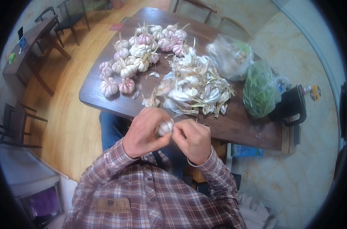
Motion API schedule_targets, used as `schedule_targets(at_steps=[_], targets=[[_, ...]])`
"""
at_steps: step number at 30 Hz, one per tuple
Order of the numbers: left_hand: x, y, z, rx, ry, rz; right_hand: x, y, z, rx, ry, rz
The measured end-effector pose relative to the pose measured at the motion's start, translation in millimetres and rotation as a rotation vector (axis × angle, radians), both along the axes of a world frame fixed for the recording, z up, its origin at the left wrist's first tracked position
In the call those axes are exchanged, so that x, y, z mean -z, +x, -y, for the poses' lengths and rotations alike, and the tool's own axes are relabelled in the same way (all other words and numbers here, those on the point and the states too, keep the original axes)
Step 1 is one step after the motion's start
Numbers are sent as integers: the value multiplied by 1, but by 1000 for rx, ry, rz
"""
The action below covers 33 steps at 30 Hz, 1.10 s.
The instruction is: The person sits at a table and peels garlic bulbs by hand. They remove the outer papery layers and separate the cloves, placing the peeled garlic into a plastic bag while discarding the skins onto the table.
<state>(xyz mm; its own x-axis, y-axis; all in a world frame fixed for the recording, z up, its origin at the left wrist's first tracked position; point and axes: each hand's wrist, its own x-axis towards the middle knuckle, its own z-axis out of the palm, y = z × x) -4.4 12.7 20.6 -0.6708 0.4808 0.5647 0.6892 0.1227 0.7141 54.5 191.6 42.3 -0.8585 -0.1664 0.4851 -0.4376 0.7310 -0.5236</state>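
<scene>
Over the near edge of a dark wooden table [233, 126], my left hand [143, 133] holds a white garlic bulb [165, 128], its fingers curled around it. My right hand [193, 140] meets the bulb's right side, thumb and forefinger pinched together there. Whether a bit of skin is caught between those fingertips is too small to tell. Just beyond my hands lies a heap of papery garlic skins and dry stalks [196, 83]. Farther left, several whole garlic bulbs [139, 51], white and purple-tinged, stand grouped on the table, many with stalks.
Along the table's right side sit a clear plastic bag with pale contents [229, 58], a bag of green vegetables [259, 88] and a black electric kettle [293, 103]. Chairs [196, 7] stand beyond the far edge. Another table [30, 40] is at the left.
</scene>
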Motion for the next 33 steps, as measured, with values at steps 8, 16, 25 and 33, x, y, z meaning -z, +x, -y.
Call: schedule_targets(at_steps=[8,16,25,33], targets=[[-8,-1,10,193,-43,541,-2,1,-8,-3,-272,287],[3,-5,14,467,459,838,13,-10,-35,122,-379,414],[10,-1,-3,348,574,861,-1,-19,-29,140,-118,-23],[14,12,-15,383,782,1202,2,-10,2,-98,-374,236]])
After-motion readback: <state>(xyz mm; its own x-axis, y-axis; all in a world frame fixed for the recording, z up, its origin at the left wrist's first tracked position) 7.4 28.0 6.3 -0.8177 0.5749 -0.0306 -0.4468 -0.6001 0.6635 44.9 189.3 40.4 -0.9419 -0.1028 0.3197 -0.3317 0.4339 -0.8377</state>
